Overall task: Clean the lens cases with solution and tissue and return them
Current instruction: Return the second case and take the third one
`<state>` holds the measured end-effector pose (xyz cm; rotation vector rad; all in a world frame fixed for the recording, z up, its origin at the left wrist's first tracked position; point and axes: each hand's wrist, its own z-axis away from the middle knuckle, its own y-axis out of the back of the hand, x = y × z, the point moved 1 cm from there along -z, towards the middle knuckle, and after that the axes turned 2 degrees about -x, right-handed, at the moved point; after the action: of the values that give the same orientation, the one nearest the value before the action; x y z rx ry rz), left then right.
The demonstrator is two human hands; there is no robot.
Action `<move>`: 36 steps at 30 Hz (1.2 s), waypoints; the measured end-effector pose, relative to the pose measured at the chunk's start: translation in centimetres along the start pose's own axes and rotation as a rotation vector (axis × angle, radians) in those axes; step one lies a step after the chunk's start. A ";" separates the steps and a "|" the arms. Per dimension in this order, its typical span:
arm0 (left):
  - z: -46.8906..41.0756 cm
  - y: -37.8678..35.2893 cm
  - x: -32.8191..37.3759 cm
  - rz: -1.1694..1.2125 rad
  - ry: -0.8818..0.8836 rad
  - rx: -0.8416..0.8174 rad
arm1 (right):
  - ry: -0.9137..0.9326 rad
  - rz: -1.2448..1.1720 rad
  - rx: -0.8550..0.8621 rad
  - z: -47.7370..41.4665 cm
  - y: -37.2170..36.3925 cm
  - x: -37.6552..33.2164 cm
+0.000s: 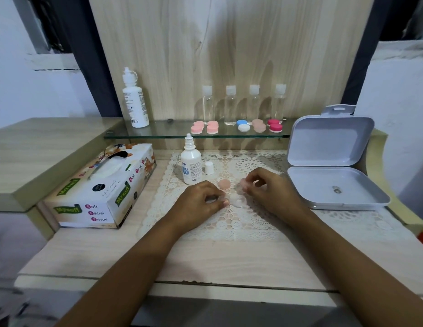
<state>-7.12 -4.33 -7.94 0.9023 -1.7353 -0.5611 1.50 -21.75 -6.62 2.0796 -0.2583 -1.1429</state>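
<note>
While both hands sit curled over the lace mat, the lens case lies between them at the mat's centre: a pale, translucent plastic base, blurred, so its wells can't be made out. L hand has fingers curled, thumb and fingertips pinching the case's left end. R hand pinches a small round pale-pink cap just above the case's right end; can't tell if cap and case touch. A peach cap, matte w/ a ribbed rim, lies flat on the mat just behind the case, apart from both hands.

Solution bottle, white plastic, stands upright at the mat's back left, nozzle bare; its white bottle cap stands just beside it. Tissue box, glossy printed card, sits angled near the mat's left edge, a tissue poking from the slot. Grey hinged box, smooth, lid up, sits at the mat's right edge.

Behind, a glass shelf carries a tall white bottle, four clear bottles and a row of shelf cases in pink, blue/white, peach, red.

Mat edge is scalloped crochet. Bare wood-grain table runs btw mat and near edge; both forearms cross it.
</note>
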 end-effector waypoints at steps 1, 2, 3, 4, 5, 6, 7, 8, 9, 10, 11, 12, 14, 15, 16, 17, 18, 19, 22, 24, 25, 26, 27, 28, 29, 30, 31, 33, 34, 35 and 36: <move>0.0 0.0 0.0 0.001 0.002 0.000 | 0.014 0.047 -0.004 -0.1 -0.2 0.3; -0.1 0.0 0.0 0.001 0.003 0.001 | 0.031 0.081 -0.008 -0.1 -0.5 0.5; -0.1 0.0 0.0 0.000 0.004 0.001 | 0.044 0.106 -0.005 -0.2 -0.8 0.7; -0.1 0.0 0.0 -0.003 0.004 0.001 | 0.053 0.131 0.003 -0.2 -1.0 0.9; 0.0 0.0 0.0 -0.006 0.005 0.001 | 0.063 0.157 0.013 -0.3 -1.2 1.0; 0.0 0.0 -0.1 -0.008 0.005 0.002 | 0.077 0.183 0.019 -0.4 -1.3 1.1; 0.0 0.0 -0.1 -0.007 0.005 0.003 | 0.093 0.206 0.019 -0.5 -1.4 1.2; 0.0 0.0 -0.1 -0.006 0.005 0.004 | 0.111 0.227 0.014 -0.6 -1.5 1.3; 0.0 0.0 -0.1 -0.007 0.005 0.005 | 0.130 0.247 0.005 -0.7 -1.6 1.4; 0.0 0.0 -0.1 -0.009 0.005 0.004 | 0.145 0.266 -0.006 -0.7 -1.7 1.5; 0.0 0.0 -0.1 -0.010 0.006 0.003 | 0.155 0.281 -0.018 -0.8 -1.7 1.6; 0.0 0.0 -0.1 -0.010 0.006 0.003 | 0.155 0.289 -0.028 -0.8 -1.8 1.7; 0.0 0.0 -0.1 -0.007 0.005 0.006 | 0.147 0.287 -0.044 -0.9 -1.9 1.7; 0.0 0.0 -0.1 -0.005 0.005 0.007 | 0.141 0.283 -0.046 -0.9 -1.9 1.7; 0.0 0.0 -0.1 -0.002 0.005 0.007 | 0.130 0.276 -0.043 -0.8 -1.8 1.6; 0.0 0.0 -0.1 -0.001 0.005 0.007 | 0.118 0.260 -0.033 -0.7 -1.7 1.5; 0.0 0.0 -0.1 -0.001 0.004 0.007 | 0.103 0.231 -0.021 -0.6 -1.5 1.2; 0.0 0.0 -0.1 0.000 0.005 0.006 | 0.086 0.192 -0.010 -0.4 -1.2 1.0; 0.0 0.0 -0.1 0.002 0.000 0.003 | 0.067 0.102 -0.014 0.5 -0.5 0.1; 0.0 0.0 -0.1 0.004 -0.001 0.000 | 0.065 0.117 -0.079 1.2 -0.3 -0.3; 0.0 0.0 -0.2 0.003 0.000 -0.001 | 0.064 0.152 -0.118 1.5 -0.3 -0.4; 0.0 0.0 -0.2 0.000 0.003 -0.001 | 0.071 0.202 -0.151 1.7 -0.4 -0.4; 0.0 0.0 -0.3 -0.003 0.007 0.001 | 0.082 0.251 -0.171 1.8 -0.5 -0.4; 0.0 0.0 -0.3 -0.007 0.009 0.004 | 0.090 0.285 -0.179 1.9 -0.6 -0.5; 0.0 0.0 -0.4 -0.010 0.010 0.005 | 0.096 0.301 -0.179 1.8 -0.6 -0.6; 0.0 0.0 -0.4 -0.016 0.010 0.004 | 0.101 0.304 -0.176 1.8 -0.6 -0.7; 0.0 -0.1 -0.3 -0.026 0.008 0.001 | 0.106 0.303 -0.173 1.8 -0.6 -0.6; 0.1 -0.2 -0.3 -0.061 0.000 -0.006 | 0.113 0.286 -0.162 1.8 -0.6 -0.7; 0.2 -0.2 -0.2 -0.082 0.000 -0.009 | 0.112 0.259 -0.148 1.8 -0.5 -0.7; 0.3 -0.2 -0.2 -0.107 0.001 -0.013 | 0.107 0.222 -0.131 1.7 -0.4 -0.7; 0.3 -0.2 -0.2 -0.135 0.004 -0.022 | 0.096 0.184 -0.112 1.7 -0.3 -0.7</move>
<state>-7.31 -4.30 -8.37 1.0094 -1.6704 -0.6646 -0.30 -22.04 -6.94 1.9621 -0.3244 -0.9244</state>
